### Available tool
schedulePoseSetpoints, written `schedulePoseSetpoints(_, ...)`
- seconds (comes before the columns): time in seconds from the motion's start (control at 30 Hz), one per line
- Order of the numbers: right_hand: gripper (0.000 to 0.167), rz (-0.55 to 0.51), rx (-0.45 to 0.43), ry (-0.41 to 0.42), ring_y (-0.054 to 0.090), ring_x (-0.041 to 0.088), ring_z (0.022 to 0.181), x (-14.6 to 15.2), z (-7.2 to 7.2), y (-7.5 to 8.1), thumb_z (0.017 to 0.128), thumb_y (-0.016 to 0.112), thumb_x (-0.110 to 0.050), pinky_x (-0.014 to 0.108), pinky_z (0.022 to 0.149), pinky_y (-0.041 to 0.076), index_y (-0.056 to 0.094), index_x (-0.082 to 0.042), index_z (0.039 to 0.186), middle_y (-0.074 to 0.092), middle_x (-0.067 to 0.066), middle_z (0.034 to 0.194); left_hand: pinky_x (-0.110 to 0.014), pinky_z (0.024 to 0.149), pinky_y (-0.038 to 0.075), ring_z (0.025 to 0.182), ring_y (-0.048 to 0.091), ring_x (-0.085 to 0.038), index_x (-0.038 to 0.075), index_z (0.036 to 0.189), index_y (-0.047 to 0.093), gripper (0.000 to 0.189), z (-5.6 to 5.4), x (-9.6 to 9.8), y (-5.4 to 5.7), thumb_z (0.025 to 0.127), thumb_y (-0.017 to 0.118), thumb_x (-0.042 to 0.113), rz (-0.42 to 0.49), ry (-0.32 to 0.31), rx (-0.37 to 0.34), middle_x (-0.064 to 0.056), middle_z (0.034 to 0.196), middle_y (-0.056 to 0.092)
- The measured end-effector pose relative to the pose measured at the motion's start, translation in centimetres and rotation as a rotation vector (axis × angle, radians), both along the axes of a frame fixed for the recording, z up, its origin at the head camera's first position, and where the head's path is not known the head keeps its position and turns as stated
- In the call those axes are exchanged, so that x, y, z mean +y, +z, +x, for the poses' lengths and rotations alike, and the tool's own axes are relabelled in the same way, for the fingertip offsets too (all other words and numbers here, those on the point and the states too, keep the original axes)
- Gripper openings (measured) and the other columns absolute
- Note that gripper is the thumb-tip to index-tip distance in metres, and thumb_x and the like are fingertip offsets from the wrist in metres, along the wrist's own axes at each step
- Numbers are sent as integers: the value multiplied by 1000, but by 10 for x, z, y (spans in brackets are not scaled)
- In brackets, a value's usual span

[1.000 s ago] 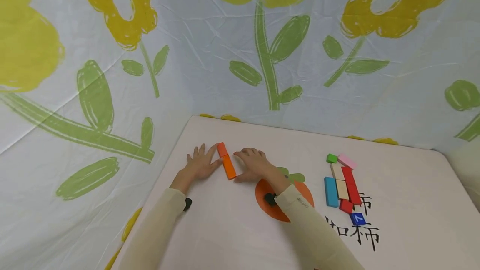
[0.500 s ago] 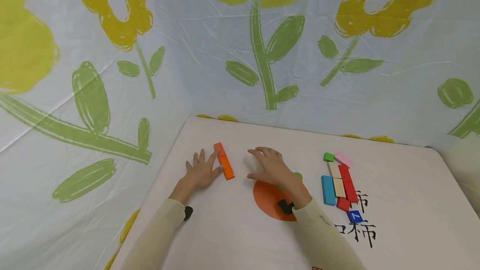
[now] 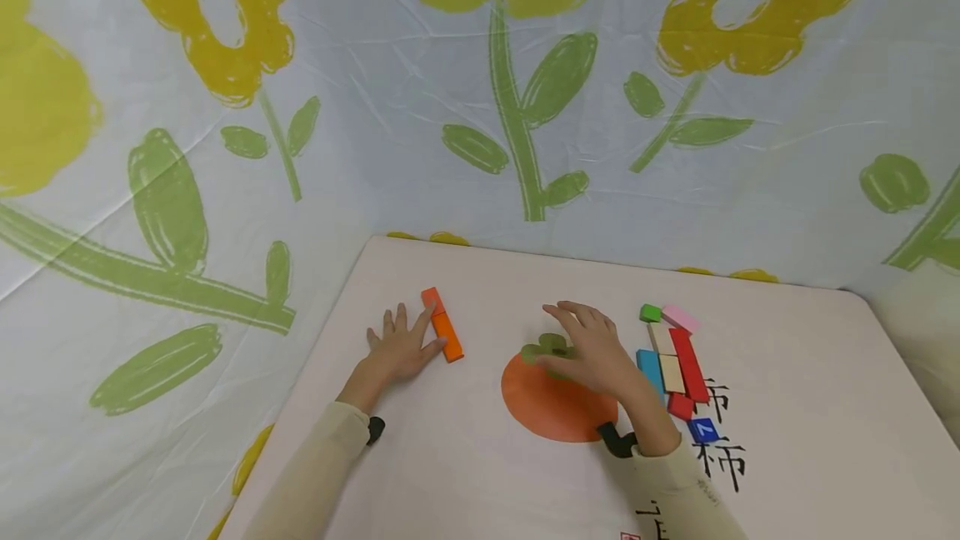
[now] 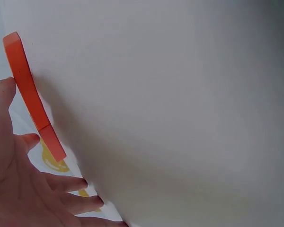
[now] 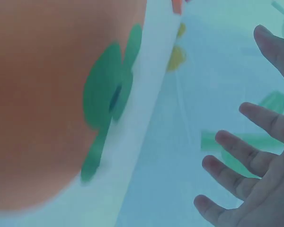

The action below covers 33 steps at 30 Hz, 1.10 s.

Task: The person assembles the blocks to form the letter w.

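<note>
Two blocks lie end to end on the table at the left: a longer orange block [image 3: 448,338] and a shorter reddish-orange block [image 3: 432,299]. Beside them my left hand [image 3: 395,352] rests with fingers spread, its thumb at the long block and its index finger at the short one. In the left wrist view, both the orange block [image 4: 26,87] and the reddish one [image 4: 53,144] show along the thumb side. My right hand [image 3: 596,357] hovers over the printed persimmon, fingers apart and holding nothing. The right wrist view shows its spread fingers [image 5: 236,179].
Right of my right hand lies a group of blocks: a green cube [image 3: 650,312], pink block [image 3: 680,319], long red block [image 3: 689,365], light-blue block [image 3: 650,372], two wooden ones [image 3: 671,373], a red cube [image 3: 680,406] and a dark-blue numbered cube [image 3: 703,430]. Flowered cloth [image 3: 420,107] hangs behind.
My right hand has left the orange blocks and moved right, towards the block group. My left hand stays by the two blocks. The head view has shifted slightly.
</note>
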State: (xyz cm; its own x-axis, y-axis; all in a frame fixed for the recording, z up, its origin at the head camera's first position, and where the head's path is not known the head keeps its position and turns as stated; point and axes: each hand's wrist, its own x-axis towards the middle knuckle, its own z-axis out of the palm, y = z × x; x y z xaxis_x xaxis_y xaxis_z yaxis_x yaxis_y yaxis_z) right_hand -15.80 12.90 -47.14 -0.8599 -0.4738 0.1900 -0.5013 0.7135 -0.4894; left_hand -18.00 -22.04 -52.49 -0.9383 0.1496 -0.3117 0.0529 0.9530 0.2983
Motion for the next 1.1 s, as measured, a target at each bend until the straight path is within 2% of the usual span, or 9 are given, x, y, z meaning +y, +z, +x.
schedulePoseSetpoints(0.2, 76, -49, 22, -52, 36, 44, 134, 35, 9, 8, 85, 80, -39, 72, 103, 22, 48, -9, 147, 44, 23, 146, -79, 104, 3, 145, -2, -56, 29, 163, 9, 78, 1, 0, 1, 100, 38, 65, -8, -2, -5, -33, 161, 0)
schedulePoseSetpoints(0.37, 76, -70, 85, -77, 42, 45, 128, 62, 10, 9, 83, 83, -32, 71, 98, 30, 48, -6, 145, 46, 24, 143, -80, 103, 4, 144, -2, -57, 27, 163, 11, 78, 2, -2, 2, 100, 39, 65, -4, 2, -10, -34, 160, 1)
schedulePoseSetpoints(0.5, 75, -92, 96, -100, 41, 47, 127, 80, 12, 11, 82, 85, -26, 71, 96, 32, 49, -2, 144, 45, 26, 142, -80, 103, 3, 145, -2, -56, 28, 163, 11, 79, 4, -3, 2, 100, 39, 65, 10, 8, -7, -34, 160, 1)
schedulePoseSetpoints(0.77, 70, -90, -10, -197, 33, 53, 129, 114, 13, 11, 87, 80, -27, 77, 96, 25, 48, -3, 144, 41, 27, 144, -80, 103, 3, 144, -2, -57, 26, 163, 11, 78, 5, -1, 4, 101, 39, 64, 14, 1, -9, -34, 160, 1)
schedulePoseSetpoints(0.9, 70, -81, -67, -242, 31, 52, 131, 129, 12, 8, 89, 78, -32, 77, 95, 27, 46, -4, 146, 40, 27, 146, -80, 104, 3, 144, -2, -57, 26, 163, 12, 78, 5, 0, 6, 101, 40, 63, 11, -5, -4, -34, 160, 2)
schedulePoseSetpoints(1.1, 68, -50, -92, -272, 31, 54, 130, 147, 2, 1, 92, 74, -28, 79, 93, 29, 44, -3, 147, 38, 30, 145, -80, 103, 4, 144, -1, -58, 26, 163, 12, 77, 4, 1, 6, 101, 39, 63, 8, -16, 9, -35, 160, 3)
